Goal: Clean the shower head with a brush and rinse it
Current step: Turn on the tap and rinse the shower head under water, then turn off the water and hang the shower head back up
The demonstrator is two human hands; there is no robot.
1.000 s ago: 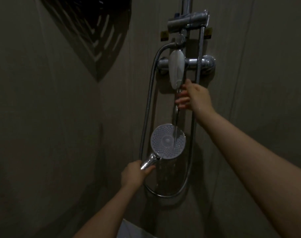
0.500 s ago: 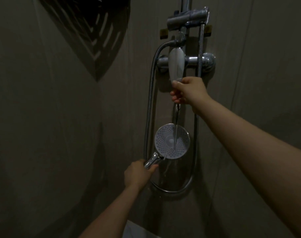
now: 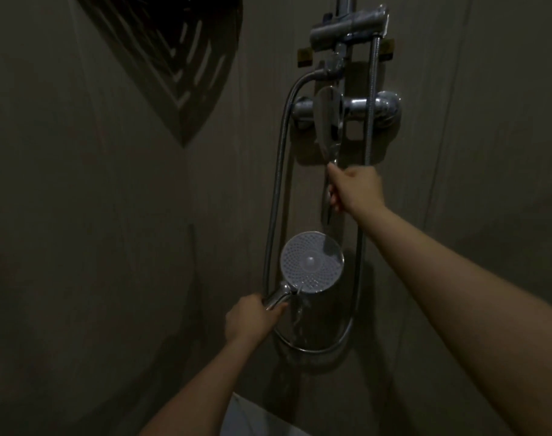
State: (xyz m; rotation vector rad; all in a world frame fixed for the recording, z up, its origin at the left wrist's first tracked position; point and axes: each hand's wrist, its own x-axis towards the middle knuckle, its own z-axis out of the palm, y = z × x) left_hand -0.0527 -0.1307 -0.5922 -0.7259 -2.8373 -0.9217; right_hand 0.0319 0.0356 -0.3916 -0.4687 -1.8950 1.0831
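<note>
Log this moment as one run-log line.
phase: rinse | left hand: grips shower head handle | right hand: at faucet lever tip | water: running off head

There is just one camera, and it sits on my head. It looks forward and a bit down at the shower wall (image 3: 111,247), close in, with both my arms reaching out from the bottom and the right edge.

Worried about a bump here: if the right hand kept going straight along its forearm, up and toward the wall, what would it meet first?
Likely the tap lever just above the right hand, though depth is unclear.
</note>
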